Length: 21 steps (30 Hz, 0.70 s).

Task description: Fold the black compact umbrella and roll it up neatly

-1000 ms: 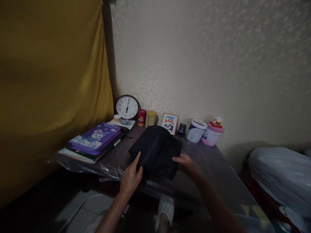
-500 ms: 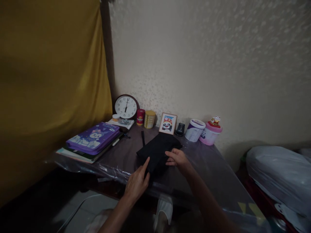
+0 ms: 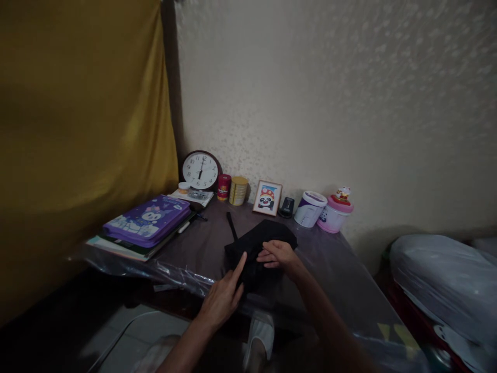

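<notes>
A soft black fabric bag [image 3: 267, 230] with a thin strap sticking out at its far left lies on the table in front of me. My left hand [image 3: 223, 298] grips its near left edge, index finger stretched along the cloth and thumb lower down. On the near right side, my right hand [image 3: 277, 255] has its fingertips pinched together against the fabric. The dark cloth hides what exactly lies between those fingertips.
Along the wall stand a clock [image 3: 200, 171], a red tin [image 3: 223, 187], a yellow tin [image 3: 238, 191], a framed panda picture [image 3: 267, 198], a black stapler-like object [image 3: 286, 207] and two tubs. A purple case [image 3: 147, 220] tops books at left. Plastic sheeting covers the table [image 3: 334, 290].
The bag has shifted slightly right and its top looks more bunched. My right hand has moved a little left, its fingers closing into a pinch. My left hand has slid slightly right.
</notes>
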Motion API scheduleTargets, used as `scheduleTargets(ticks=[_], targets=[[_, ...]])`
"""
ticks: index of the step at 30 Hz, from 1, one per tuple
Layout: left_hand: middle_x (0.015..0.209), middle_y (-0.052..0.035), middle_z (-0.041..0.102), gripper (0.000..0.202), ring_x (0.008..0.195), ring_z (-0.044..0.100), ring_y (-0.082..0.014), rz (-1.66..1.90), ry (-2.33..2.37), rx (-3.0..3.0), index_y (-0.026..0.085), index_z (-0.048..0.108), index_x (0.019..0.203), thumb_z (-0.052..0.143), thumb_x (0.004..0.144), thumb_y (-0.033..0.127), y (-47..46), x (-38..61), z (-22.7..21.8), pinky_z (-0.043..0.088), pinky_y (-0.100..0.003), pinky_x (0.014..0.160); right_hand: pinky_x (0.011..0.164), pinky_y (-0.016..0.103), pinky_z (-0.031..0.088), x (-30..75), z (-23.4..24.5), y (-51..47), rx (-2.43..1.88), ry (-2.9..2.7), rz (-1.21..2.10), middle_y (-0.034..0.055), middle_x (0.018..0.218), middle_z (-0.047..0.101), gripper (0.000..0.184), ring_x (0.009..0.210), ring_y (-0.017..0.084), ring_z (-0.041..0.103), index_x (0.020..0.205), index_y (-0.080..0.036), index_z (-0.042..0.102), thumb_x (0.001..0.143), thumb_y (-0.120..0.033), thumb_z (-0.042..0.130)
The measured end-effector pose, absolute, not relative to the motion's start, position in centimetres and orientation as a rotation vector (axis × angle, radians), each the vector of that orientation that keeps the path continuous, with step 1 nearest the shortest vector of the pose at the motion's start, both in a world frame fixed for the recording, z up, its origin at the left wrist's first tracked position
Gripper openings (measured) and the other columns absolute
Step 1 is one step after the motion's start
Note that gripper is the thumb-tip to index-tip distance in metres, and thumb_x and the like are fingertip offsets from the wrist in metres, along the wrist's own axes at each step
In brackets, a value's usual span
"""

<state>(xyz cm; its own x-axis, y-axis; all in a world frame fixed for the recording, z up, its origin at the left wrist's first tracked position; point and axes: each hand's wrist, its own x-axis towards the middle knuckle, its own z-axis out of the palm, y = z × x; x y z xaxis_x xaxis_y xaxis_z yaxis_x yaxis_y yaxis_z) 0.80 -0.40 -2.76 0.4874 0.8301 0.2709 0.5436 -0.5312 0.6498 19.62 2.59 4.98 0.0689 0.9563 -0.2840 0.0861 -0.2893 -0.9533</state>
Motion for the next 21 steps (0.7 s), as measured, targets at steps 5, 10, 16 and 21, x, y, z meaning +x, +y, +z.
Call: scheduleTargets(ticks=[5, 10, 16, 21], targets=[[0.110, -0.0056, 0.056, 0.068, 0.099, 0.056, -0.0172, 0.740, 1.128, 2.281, 0.030, -0.002, 0.138, 0.036, 0.084, 0.018, -0.4, 0.6, -2.7, 0.043, -0.028, 0.083, 0.049, 0.021, 0.048, 19.7, 5.3, 2.3, -1.528, -1.095, 1.351, 0.0031, 0.073, 0.066, 0.024, 0.062, 0.015, 0.066, 0.089, -0.019, 0.053, 0.075, -0.038, 0.057], [0.099, -0.0037, 0.055, 0.061, 0.088, 0.058, -0.0160, 0.634, 1.156, 2.371, 0.036, 0.007, 0.137, 0.033, 0.085, 0.017, -0.6, 0.6, -2.3, 0.044, -0.026, 0.077, 0.046, 0.022, 0.048, 20.2, 5.3, 2.4, -1.532, -1.124, 1.381, 0.0028, 0.072, 0.068, 0.032, 0.057, 0.016, 0.066, 0.099, -0.022, 0.049, 0.073, -0.036, 0.059], [0.097, -0.0035, 0.053, 0.059, 0.082, 0.058, -0.0147, 0.568, 1.170, 2.428, 0.038, 0.009, 0.136, 0.032, 0.086, 0.017, -0.7, 0.7, -2.5, 0.044, -0.024, 0.074, 0.043, 0.021, 0.047, 20.5, 5.4, 2.3, -1.554, -1.146, 1.401, 0.0032, 0.072, 0.069, 0.036, 0.054, 0.016, 0.065, 0.102, -0.022, 0.048, 0.072, -0.035, 0.060], [0.099, -0.0036, 0.053, 0.055, 0.081, 0.059, -0.0148, 0.542, 1.164, 2.450, 0.039, 0.014, 0.135, 0.031, 0.087, 0.019, -0.7, 0.7, -2.6, 0.045, -0.025, 0.073, 0.042, 0.020, 0.045, 20.7, 5.4, 2.2, -1.541, -1.172, 1.393, 0.0035, 0.071, 0.069, 0.035, 0.052, 0.015, 0.065, 0.101, -0.022, 0.050, 0.072, -0.037, 0.060]])
